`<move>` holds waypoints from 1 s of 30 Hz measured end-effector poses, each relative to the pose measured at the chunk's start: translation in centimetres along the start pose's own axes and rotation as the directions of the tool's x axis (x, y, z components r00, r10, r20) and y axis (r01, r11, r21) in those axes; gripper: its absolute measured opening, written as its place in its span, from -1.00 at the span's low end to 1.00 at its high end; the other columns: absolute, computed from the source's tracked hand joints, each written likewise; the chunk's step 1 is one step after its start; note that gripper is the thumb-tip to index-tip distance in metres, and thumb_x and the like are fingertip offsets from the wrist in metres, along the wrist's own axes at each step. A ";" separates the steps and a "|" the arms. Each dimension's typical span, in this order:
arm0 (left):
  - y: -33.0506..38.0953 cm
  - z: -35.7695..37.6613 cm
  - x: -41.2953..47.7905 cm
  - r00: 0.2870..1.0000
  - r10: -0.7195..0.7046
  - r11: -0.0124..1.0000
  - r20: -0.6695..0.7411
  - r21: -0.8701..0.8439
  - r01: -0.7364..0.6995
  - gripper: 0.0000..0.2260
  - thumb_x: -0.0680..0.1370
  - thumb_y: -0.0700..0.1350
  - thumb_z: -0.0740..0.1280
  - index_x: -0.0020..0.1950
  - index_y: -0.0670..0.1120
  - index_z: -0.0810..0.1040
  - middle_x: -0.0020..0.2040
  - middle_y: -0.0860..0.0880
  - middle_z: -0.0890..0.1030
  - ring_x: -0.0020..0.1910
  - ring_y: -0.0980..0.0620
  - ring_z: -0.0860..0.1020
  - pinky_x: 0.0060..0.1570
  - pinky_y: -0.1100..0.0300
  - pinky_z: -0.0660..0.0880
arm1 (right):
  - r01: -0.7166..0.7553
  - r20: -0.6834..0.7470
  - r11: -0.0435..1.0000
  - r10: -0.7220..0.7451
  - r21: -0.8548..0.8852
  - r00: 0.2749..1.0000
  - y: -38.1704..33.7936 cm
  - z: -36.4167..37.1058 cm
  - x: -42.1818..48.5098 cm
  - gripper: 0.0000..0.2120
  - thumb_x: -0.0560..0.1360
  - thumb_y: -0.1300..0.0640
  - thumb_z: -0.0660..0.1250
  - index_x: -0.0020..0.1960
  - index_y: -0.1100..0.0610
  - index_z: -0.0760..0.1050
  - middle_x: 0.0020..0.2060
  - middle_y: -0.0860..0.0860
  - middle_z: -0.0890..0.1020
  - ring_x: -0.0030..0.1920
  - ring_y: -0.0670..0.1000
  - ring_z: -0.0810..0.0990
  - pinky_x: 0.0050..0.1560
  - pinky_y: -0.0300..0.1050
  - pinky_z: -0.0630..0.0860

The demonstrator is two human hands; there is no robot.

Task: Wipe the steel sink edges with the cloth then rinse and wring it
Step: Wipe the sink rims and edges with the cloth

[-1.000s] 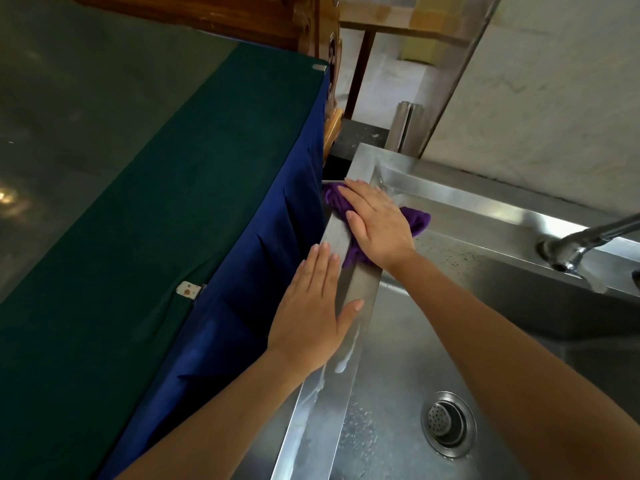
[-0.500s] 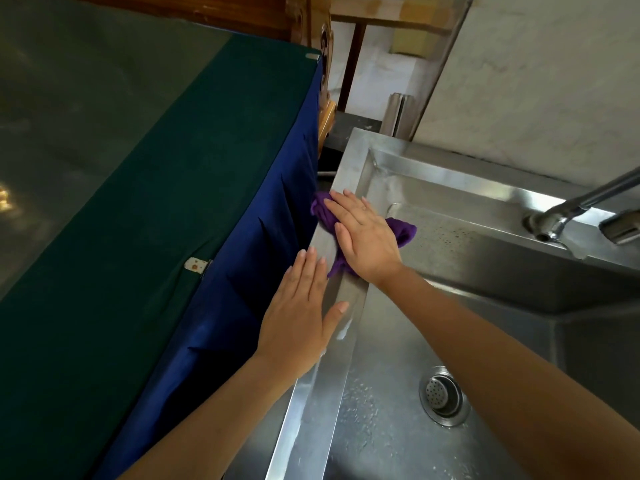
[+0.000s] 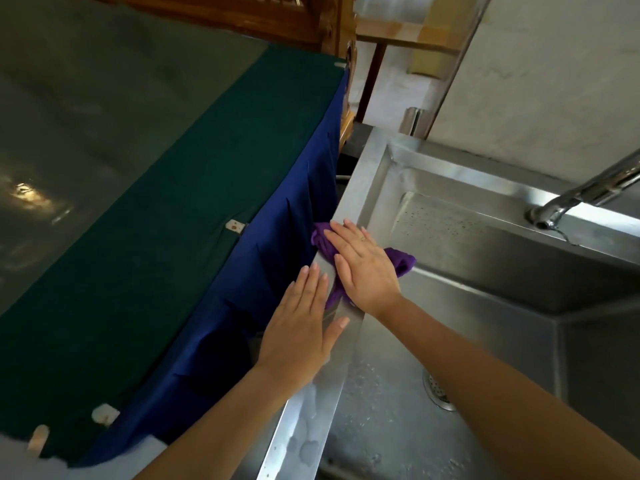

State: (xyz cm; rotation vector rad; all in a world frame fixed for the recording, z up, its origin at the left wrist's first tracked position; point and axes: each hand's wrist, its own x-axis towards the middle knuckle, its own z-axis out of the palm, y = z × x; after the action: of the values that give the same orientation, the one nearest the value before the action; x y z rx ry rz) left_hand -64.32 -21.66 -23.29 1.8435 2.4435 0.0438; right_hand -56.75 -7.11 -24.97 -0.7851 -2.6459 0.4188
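Observation:
A purple cloth lies on the left rim of the steel sink. My right hand presses flat on the cloth with straight fingers, covering most of it. Just nearer to me, my left hand rests flat on the same rim, fingers straight, its fingertips beside the cloth. Soap or water smears show on the rim close to me. The sink basin is wet, and its drain strainer is partly hidden behind my right forearm.
A steel faucet reaches over the basin from the right. A table with a green top and blue skirt stands tight against the sink's left side. Carved wooden furniture and a white wall lie beyond.
My right hand has slid the cloth along the left rim toward me, from near the far corner to mid-rim. My left hand stayed flat on the rim.

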 end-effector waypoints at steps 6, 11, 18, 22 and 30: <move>-0.1 0.4 -4.4 1.000 -0.019 0.998 0.005 0.052 0.018 -0.32 0.60 0.21 -0.23 0.41 -0.24 0.33 0.41 -0.19 0.40 0.42 -0.12 0.33 0.35 -0.02 0.32 | 0.027 -0.004 1.000 -0.027 -0.004 1.000 -2.8 0.5 -2.9 -0.57 0.58 0.08 -0.02 0.38 0.13 0.35 0.39 0.05 0.41 0.44 0.06 0.29 0.47 0.04 0.17; 0.0 0.6 -7.9 0.999 -0.040 0.997 -0.006 0.069 0.040 -0.34 0.60 0.21 -0.24 0.43 -0.24 0.26 0.43 -0.19 0.35 0.44 -0.12 0.29 0.42 0.02 0.26 | 0.041 0.025 0.999 -0.041 -0.002 0.999 -4.7 0.7 -5.2 -0.56 0.58 0.07 -0.03 0.41 0.11 0.32 0.41 0.03 0.37 0.46 0.04 0.25 0.49 -0.01 0.10; -0.1 0.9 -12.7 0.998 -0.059 0.996 -0.017 0.064 0.060 -0.34 0.61 0.21 -0.24 0.44 -0.23 0.25 0.45 -0.19 0.31 0.45 -0.11 0.27 0.40 0.00 0.28 | 0.049 0.032 0.999 -0.048 -0.009 0.998 -7.2 0.9 -7.6 -0.56 0.58 0.06 -0.04 0.41 0.11 0.31 0.41 0.03 0.38 0.46 0.05 0.25 0.49 0.00 0.10; -0.2 0.9 -15.3 0.997 -0.071 0.996 -0.039 0.051 0.073 -0.34 0.61 0.21 -0.23 0.45 -0.23 0.26 0.46 -0.18 0.31 0.45 -0.11 0.26 0.42 0.01 0.25 | 0.044 0.035 0.999 -0.043 -0.009 0.998 -8.9 1.1 -9.3 -0.56 0.59 0.06 -0.03 0.41 0.11 0.31 0.42 0.03 0.37 0.47 0.04 0.24 0.49 -0.02 0.08; -0.1 1.4 -20.6 0.993 -0.111 0.994 -0.049 -0.008 0.111 -0.36 0.61 0.22 -0.19 0.47 -0.20 0.25 0.47 -0.17 0.29 0.46 -0.10 0.23 0.46 0.01 0.16 | 0.027 0.044 1.000 -0.027 -0.005 0.999 -12.8 1.7 -13.3 -0.56 0.60 0.04 -0.07 0.43 0.08 0.28 0.43 0.00 0.35 0.48 0.02 0.20 0.50 -0.05 0.05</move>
State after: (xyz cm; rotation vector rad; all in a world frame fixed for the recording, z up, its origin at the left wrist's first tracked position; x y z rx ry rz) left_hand -58.66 -41.55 -23.70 1.7209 2.5720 0.0904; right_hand -52.93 -25.28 -24.91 -0.7494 -2.6962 0.4261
